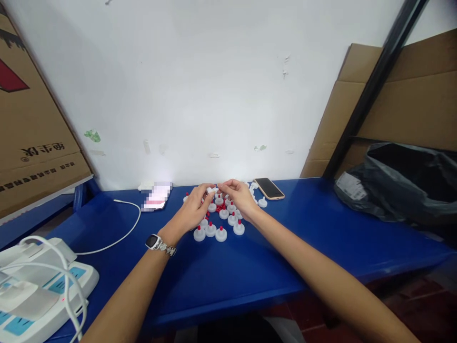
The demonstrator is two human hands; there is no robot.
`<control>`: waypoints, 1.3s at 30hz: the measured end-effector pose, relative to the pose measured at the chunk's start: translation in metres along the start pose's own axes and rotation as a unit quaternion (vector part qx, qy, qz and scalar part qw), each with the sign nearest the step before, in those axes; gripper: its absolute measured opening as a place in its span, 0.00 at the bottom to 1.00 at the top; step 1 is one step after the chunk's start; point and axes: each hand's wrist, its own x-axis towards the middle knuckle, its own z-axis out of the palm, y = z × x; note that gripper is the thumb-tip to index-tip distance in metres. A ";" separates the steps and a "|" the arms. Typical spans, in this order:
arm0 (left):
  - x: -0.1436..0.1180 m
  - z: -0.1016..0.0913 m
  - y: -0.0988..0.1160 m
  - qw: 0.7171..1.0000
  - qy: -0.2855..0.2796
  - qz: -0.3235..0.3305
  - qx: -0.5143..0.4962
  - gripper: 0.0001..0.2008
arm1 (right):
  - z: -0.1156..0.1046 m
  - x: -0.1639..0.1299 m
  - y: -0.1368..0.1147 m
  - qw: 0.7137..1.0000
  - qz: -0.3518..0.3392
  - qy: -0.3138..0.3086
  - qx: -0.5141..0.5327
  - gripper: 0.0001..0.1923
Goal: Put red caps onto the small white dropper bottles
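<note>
Both hands meet at the far side of the blue table (321, 228), left hand (194, 207) and right hand (240, 196) pinching one small white cap (211, 190) between fingertips above the red-tipped caps (220, 220); hold it level, pressing straight.

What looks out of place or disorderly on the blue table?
Nothing looks damaged or spilled. Small white plastic caps with red tips stand upright between both hands; a few loose red pieces lie among them.
</note>
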 end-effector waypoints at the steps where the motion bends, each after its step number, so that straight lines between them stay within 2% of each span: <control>1: 0.000 0.000 0.001 1.000 -0.001 0.001 -0.004 0.20 | 0.001 -0.001 0.001 1.000 -0.003 -0.004 0.001 0.21; 5: 0.000 0.000 0.004 1.000 0.008 0.004 -0.022 0.20 | -0.001 -0.001 0.001 0.998 -0.029 -0.036 -0.037 0.22; 9: 0.000 0.001 0.011 0.999 0.023 0.021 -0.043 0.20 | -0.004 -0.002 -0.004 0.981 -0.111 -0.094 -0.132 0.23; 12: 0.000 0.002 0.017 0.997 0.044 0.021 -0.060 0.20 | -0.002 -0.003 -0.008 0.972 -0.155 -0.098 -0.150 0.23; 17: 0.000 0.001 0.022 0.995 0.057 0.009 -0.085 0.22 | 0.006 -0.007 -0.016 0.969 -0.172 -0.092 -0.151 0.22; 20: 0.002 0.001 0.017 0.995 0.042 0.026 -0.085 0.22 | -0.002 -0.003 -0.021 0.963 -0.164 -0.128 -0.172 0.21; 22: 0.003 0.002 0.010 0.996 0.037 0.014 -0.074 0.25 | -0.012 0.005 -0.022 0.953 -0.160 -0.134 -0.219 0.20; 24: 0.004 0.004 0.001 0.998 0.046 -0.005 -0.051 0.30 | -0.024 0.020 -0.020 0.937 -0.158 -0.106 -0.294 0.16; 26: 0.003 0.006 -0.007 0.998 0.057 0.000 -0.020 0.28 | -0.034 0.038 -0.015 0.907 -0.148 -0.070 -0.389 0.12; 30: 0.001 0.007 -0.012 0.999 0.038 0.018 0.020 0.20 | -0.039 0.067 -0.004 0.810 -0.119 -0.064 -0.571 0.10; 33: 0.001 0.008 -0.010 0.999 0.026 0.024 0.030 0.19 | -0.031 0.079 0.003 0.753 -0.110 -0.088 -0.643 0.10; 36: 0.002 0.009 -0.009 0.999 0.020 0.023 0.035 0.18 | -0.022 0.086 0.010 0.733 -0.093 -0.116 -0.664 0.09; 39: 0.002 0.010 -0.011 0.999 0.016 0.017 0.035 0.18 | -0.018 0.088 0.015 0.740 -0.070 -0.136 -0.654 0.09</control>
